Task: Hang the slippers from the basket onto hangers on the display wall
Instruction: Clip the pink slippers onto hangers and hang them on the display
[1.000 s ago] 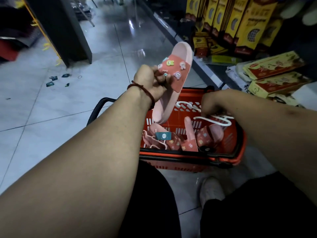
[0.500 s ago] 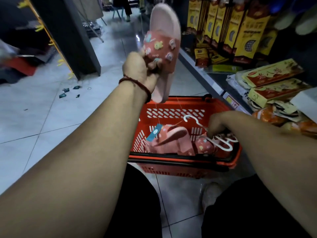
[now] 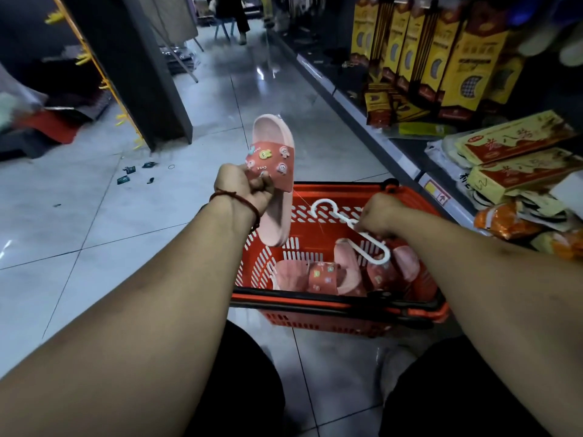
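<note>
left hand [image 3: 246, 192] grips 1 pink slipper [image 3: 274, 143] by its red strap | long axis near upright, toe end up, heel at basket [image 3: 340, 189] rim | right hand [image 3: 378, 216] pinches 1 white hanger [image 3: 325, 205], hook up-left, over basket | inside: at least 3 slippers [image 3: 328, 275], lying flat

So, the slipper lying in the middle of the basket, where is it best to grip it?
Probably by its red strap, coming from above: the strap faces up and arches off the sole, while the basket walls block the sides.
</note>
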### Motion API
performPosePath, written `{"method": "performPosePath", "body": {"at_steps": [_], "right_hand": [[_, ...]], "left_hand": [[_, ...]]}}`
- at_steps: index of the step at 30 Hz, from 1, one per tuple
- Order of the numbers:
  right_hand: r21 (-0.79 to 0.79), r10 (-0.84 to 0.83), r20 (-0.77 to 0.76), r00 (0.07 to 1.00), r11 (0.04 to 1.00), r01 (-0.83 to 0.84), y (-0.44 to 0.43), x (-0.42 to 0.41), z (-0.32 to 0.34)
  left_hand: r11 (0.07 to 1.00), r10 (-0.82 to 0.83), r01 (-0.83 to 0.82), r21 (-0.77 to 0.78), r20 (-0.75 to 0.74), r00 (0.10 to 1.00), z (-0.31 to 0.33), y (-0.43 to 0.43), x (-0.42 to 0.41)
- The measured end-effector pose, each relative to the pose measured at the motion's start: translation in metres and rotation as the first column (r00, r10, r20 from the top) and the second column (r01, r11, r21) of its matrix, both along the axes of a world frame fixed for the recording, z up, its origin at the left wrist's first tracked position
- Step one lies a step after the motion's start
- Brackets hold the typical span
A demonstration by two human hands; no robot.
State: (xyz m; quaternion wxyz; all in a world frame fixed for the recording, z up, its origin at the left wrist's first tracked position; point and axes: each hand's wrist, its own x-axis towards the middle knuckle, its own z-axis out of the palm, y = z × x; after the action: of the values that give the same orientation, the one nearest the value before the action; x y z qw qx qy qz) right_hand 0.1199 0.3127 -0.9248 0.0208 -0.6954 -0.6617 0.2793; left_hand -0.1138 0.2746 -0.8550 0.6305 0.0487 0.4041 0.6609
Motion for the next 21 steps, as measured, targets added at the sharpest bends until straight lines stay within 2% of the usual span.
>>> {"method": "performPosePath", "body": {"at_steps": [3, 6, 10, 14, 17, 21], "right_hand": [[0.017, -0.065, -0.073, 0.995, 0.998, 0.067, 0.005, -0.014, 0.001], [-0.041, -0.135, -0.121, 0.983, 0.990, 0.131, 0.006, -0.025, 0.002], [-0.086, -0.236, -0.204, 0.950, 0.971, 0.222, 0.009, -0.041, 0.001], [-0.054, -0.393, -0.419, 0.818, 0.911, 0.409, 0.018, -0.044, 0.001], [-0.020, -0.465, -0.536, 0.705, 0.842, 0.540, 0.021, -0.040, 0.003], [-0.051, -0.473, -0.646, 0.599, 0.810, 0.585, 0.018, -0.040, 0.013]], "left_hand": [[1.000, -0.025, 0.025, 0.004, 0.011, 1.000, 0.002, -0.001, 0.008], [0.998, -0.065, 0.065, 0.021, 0.042, 0.997, 0.011, -0.004, 0.013], [0.965, -0.258, 0.258, 0.039, -0.015, 0.966, 0.025, -0.013, 0.021], [0.942, -0.329, 0.333, 0.028, -0.098, 0.939, 0.031, -0.019, 0.027], [0.963, -0.263, 0.266, 0.034, -0.071, 0.962, 0.027, -0.017, 0.022], [0.990, -0.143, 0.143, 0.015, -0.027, 0.989, 0.014, -0.010, 0.016]]}}
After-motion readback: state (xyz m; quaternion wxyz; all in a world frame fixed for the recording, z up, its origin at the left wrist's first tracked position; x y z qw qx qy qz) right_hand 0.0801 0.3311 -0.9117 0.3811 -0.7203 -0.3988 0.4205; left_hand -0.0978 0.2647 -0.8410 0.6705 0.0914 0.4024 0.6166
